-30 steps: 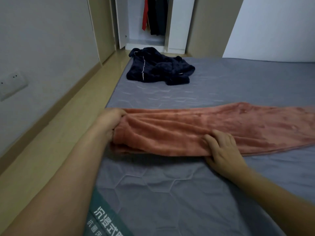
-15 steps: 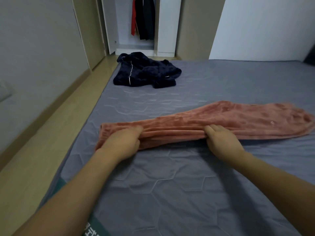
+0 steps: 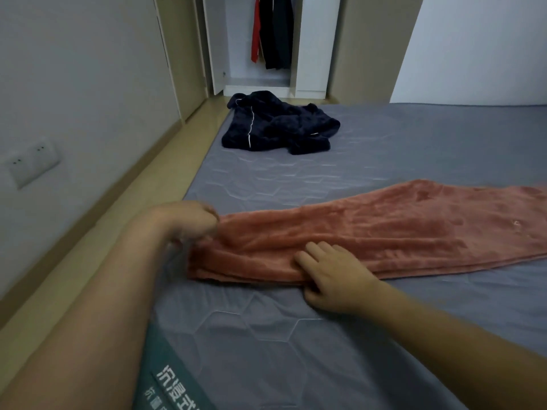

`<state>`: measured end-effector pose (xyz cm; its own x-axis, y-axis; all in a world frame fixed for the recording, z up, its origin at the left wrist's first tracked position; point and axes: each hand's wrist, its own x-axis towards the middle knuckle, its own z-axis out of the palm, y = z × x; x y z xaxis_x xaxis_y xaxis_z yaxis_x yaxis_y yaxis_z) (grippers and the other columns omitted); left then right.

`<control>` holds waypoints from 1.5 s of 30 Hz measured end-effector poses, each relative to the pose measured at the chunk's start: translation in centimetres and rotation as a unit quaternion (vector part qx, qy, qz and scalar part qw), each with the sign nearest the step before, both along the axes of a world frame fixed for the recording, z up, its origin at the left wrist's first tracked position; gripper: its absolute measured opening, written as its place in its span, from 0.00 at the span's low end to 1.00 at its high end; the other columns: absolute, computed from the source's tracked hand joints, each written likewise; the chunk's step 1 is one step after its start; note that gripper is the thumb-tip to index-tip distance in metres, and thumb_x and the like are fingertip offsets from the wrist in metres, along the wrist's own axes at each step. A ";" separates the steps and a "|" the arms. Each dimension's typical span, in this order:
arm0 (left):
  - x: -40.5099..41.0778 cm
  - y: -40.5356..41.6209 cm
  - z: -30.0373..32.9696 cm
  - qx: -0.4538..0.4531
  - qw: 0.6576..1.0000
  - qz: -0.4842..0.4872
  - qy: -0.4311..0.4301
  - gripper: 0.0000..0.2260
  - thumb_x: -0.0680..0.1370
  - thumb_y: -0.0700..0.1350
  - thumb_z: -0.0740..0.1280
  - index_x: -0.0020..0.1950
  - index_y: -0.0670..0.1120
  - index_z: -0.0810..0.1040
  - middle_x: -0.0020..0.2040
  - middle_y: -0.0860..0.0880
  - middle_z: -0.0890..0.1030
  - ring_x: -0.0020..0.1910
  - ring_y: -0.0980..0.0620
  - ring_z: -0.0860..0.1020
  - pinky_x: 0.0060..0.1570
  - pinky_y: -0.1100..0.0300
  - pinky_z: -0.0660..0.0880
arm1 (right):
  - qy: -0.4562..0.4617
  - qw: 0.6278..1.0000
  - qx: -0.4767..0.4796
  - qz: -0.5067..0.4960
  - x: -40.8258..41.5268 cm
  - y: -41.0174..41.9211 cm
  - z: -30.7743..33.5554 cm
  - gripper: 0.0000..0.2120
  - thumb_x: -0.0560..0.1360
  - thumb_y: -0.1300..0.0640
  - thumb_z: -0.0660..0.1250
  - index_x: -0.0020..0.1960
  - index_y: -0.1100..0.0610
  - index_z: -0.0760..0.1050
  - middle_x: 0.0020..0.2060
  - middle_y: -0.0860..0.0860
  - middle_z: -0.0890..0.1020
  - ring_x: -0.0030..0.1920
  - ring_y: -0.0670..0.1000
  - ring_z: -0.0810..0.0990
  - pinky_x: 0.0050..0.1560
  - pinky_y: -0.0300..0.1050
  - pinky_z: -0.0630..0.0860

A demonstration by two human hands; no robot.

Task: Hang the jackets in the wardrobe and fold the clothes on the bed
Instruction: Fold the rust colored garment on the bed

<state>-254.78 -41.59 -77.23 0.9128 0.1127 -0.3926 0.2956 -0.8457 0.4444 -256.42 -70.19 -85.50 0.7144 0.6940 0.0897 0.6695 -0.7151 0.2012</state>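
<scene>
One grey bed [image 3: 384, 149], open wardrobe [image 3: 310, 54].

Dim, flat indoor light; left hand [image 3: 189, 220] motion-blurred, wide-angle bending at the edges.

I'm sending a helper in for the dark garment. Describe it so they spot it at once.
Look at the grey bed, at its far corner nearest the open wardrobe. The navy garment lies there crumpled in a heap. Unlike the pink trousers stretched flat nearby, it is dark with thin white piping.
</scene>
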 end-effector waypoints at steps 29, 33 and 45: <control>11.8 -32.5 6.0 -0.328 0.925 -0.152 0.115 0.30 0.69 0.26 0.56 0.66 0.46 0.76 0.60 0.43 0.80 0.56 0.46 0.80 0.53 0.54 0.75 | 0.213 0.607 0.750 -0.154 4.9 -22.1 5.0 0.08 0.73 0.48 0.66 0.50 0.46 0.81 0.46 0.42 0.85 0.51 0.41 0.82 0.58 0.50 0.78; 14.5 -39.7 4.6 -0.233 0.954 -0.181 0.054 0.25 0.76 0.33 0.65 0.71 0.52 0.74 0.67 0.49 0.77 0.67 0.47 0.74 0.69 0.51 0.68 | 0.193 0.599 0.743 -0.229 7.4 -29.8 4.8 0.13 0.70 0.43 0.66 0.44 0.52 0.82 0.37 0.47 0.85 0.42 0.48 0.83 0.48 0.54 0.80; 24.1 -66.6 4.1 -0.199 0.940 -0.170 -0.219 0.18 0.81 0.55 0.64 0.45 0.41 0.80 0.43 0.42 0.84 0.42 0.47 0.83 0.49 0.51 0.80 | 0.174 0.427 0.836 -0.298 15.2 -47.9 3.1 0.18 0.70 0.54 0.69 0.59 0.56 0.77 0.52 0.53 0.83 0.53 0.55 0.81 0.59 0.55 0.78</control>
